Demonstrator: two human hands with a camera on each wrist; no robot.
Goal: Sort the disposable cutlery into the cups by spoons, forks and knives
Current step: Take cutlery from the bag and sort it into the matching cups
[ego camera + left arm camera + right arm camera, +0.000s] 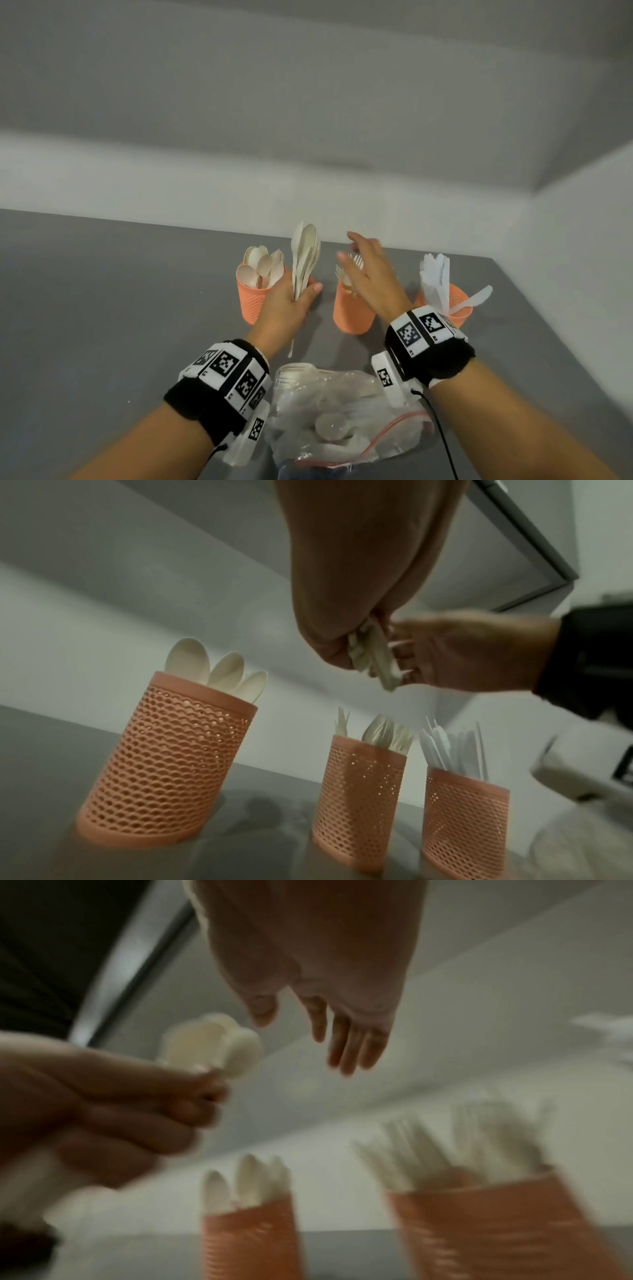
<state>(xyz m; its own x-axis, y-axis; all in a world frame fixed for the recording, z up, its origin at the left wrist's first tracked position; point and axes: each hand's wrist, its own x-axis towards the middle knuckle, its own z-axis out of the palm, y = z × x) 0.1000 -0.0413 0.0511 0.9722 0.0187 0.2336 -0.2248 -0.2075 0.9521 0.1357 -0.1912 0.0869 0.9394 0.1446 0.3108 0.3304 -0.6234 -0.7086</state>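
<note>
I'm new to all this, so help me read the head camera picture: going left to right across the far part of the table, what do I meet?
Cup of spoons → bundle of spoons gripped by the left hand → cup of forks, behind the open right hand → cup of knives.

At mid-frame your left hand (286,305) grips a bundle of spoons (306,258), bowls up, just right of the spoon cup (253,301). Your right hand (371,274) hovers with fingers spread over the fork cup (352,313), and the knife cup (454,308) stands to the right. At the bottom centre, between your wrists, lies a clear bag of cutlery (342,411) on the grey table (102,308).
</note>
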